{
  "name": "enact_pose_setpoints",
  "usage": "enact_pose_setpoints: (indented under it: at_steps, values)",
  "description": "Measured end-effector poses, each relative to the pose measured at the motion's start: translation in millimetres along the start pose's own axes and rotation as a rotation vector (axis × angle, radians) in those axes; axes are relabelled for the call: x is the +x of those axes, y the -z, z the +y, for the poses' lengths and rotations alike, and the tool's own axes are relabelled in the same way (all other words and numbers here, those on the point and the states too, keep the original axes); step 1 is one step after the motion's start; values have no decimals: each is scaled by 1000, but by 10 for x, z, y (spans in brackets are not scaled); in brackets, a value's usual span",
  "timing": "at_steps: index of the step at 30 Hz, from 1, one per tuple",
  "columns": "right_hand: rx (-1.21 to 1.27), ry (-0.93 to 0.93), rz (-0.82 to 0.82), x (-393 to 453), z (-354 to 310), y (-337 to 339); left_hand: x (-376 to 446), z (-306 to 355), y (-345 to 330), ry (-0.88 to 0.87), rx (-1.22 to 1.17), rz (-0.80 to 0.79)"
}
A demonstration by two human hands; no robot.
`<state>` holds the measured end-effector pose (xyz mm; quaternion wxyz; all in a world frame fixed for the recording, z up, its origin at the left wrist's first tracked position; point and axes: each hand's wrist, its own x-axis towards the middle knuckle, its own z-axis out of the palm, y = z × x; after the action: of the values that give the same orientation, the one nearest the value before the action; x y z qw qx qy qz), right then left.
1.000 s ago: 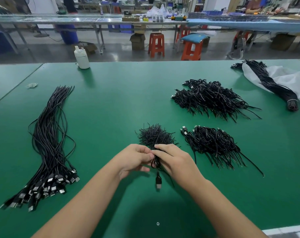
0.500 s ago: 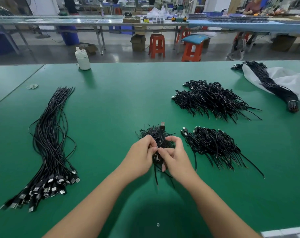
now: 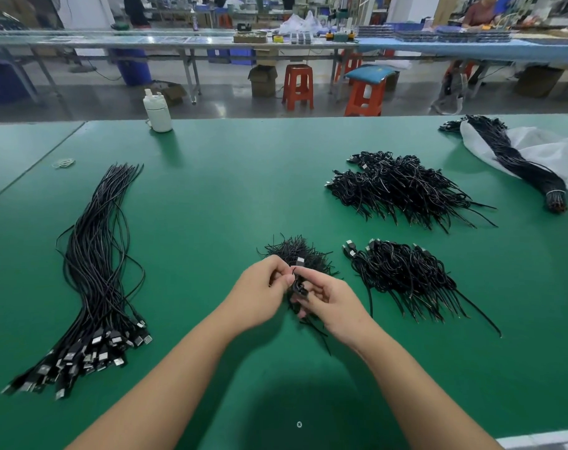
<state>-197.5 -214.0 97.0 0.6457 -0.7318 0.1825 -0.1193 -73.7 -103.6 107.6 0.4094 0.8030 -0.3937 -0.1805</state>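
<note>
Close in front, just above a green worktable: left hand and right hand, fingers curled, both pinching one small coiled black USB cable between them. Silver plug poking up past the fingertips, loose end trailing down toward the viewer.

Likely step: binding the coil with a twist tie, though the tie itself is too small to make out.

Directly behind the hands, a tufted pile of black twist ties. Near on the right, a heap of tied coils; farther back, a larger heap. Well apart on the left, a long sheaf of uncoiled USB cables, plugs toward the viewer.

Next, probably: finishing the twist without letting the coil spring open, then setting it on the near heap and reaching left for a fresh cable.
</note>
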Motion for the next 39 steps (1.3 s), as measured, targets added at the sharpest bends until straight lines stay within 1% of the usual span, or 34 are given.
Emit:
enact_pose_setpoints:
  at_steps: [2, 3, 5, 6, 9, 11, 13, 15, 17, 19, 22, 25, 27, 29, 31, 33, 36, 39]
  values:
    - [-128, 45, 73, -1, -21, 3, -7, 25, -5, 20, -108, -13]
    - [-179, 59, 95, -6, -39, -6, -16, 38, -14, 15, -122, -1]
    - [-212, 55, 128, -7, -54, -29, -44, 69, -34, -16, -74, 51]
    - [-180, 40, 138, -8, -66, -41, -55, 84, -43, -36, -44, 79]
    - [19, -21, 143, -7, -73, -67, -78, 124, -65, -140, 69, 143]
    - [73, -57, 166, 17, -51, -67, -91, 139, -83, -230, 167, 172]
    - [152, -102, 189, 46, -27, -78, -108, 150, -91, -332, 302, 191]
    - [269, -145, 210, 66, -13, -90, -130, 164, -88, -446, 491, 190]
    - [327, -142, 210, 69, -8, -84, -137, 148, -86, -515, 576, 183]
    - [359, -107, 175, 64, 6, -73, -135, 136, -95, -451, 495, 176]
    - [457, -64, 106, 44, 13, -56, -106, 123, -99, -270, 213, 208]
    - [355, 11, 107, 27, 15, -45, -90, 146, -86, -176, 89, 217]
    - [243, 41, 154, 23, 10, -35, -90, 164, -77, -165, 72, 219]
    - [198, 58, 213, 27, 9, -21, -97, 184, -77, -175, 73, 226]
    - [221, 50, 224, 29, 5, -19, -98, 194, -85, -230, 82, 237]
    - [241, 28, 207, 35, 15, -31, -104, 198, -100, -321, 148, 256]
    - [218, -5, 178, 38, 39, -7, -112, 149, -124, -499, 366, 254]
    - [295, -83, 72, 32, 37, 28, -122, 65, -125, -646, 542, 236]
